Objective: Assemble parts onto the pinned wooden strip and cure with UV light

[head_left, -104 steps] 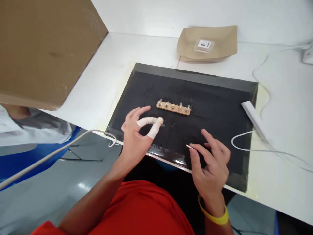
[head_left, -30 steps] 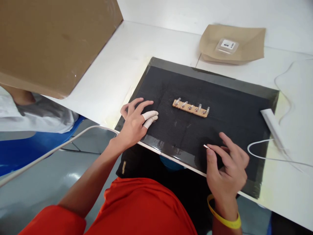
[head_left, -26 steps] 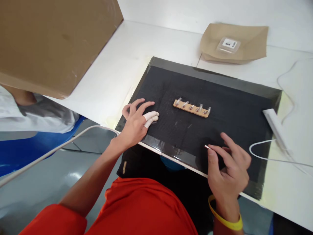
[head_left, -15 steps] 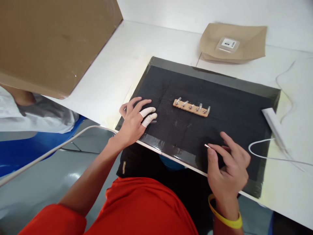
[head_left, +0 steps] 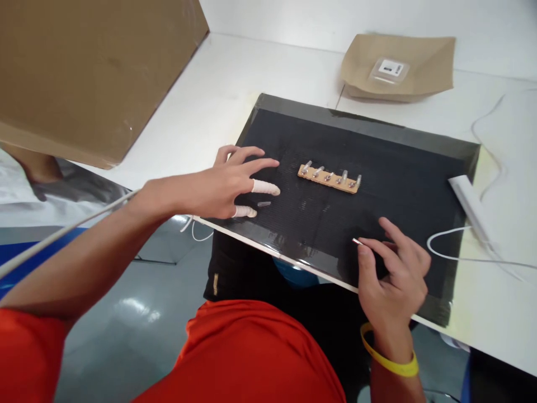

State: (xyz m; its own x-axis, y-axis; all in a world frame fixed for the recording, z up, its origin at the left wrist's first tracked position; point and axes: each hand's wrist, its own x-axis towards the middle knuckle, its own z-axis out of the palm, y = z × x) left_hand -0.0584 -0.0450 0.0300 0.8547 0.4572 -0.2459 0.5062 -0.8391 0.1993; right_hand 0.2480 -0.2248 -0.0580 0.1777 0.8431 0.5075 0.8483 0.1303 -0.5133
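Observation:
My left hand (head_left: 241, 187) is spread over the left part of the black mat (head_left: 293, 131), with white finger cots on two fingers. Between those fingertips lies a small clear tube (head_left: 264, 204), and I see no grip on it. My right hand (head_left: 392, 274), over the mat's front right, pinches a tiny thin rod (head_left: 356, 242) between thumb and index finger; the rod's kind is too small to tell. Beyond both hands, a narrow tan strip (head_left: 321, 179) rests mid-mat and carries several small clear tubes and shiny bits.
A large cardboard box (head_left: 96, 73) stands at the left. At the back, a brown paper tray (head_left: 432, 61) holds a clear plastic case (head_left: 389, 70). A white bar (head_left: 470, 212) with a cable lies over the mat's right edge. Another person's arm (head_left: 37, 165) shows at the left.
My left hand has turned and spread its fingers, and the elbow has swung outward, uncovering more of the clear tube. My right hand keeps its pinch, nearly still.

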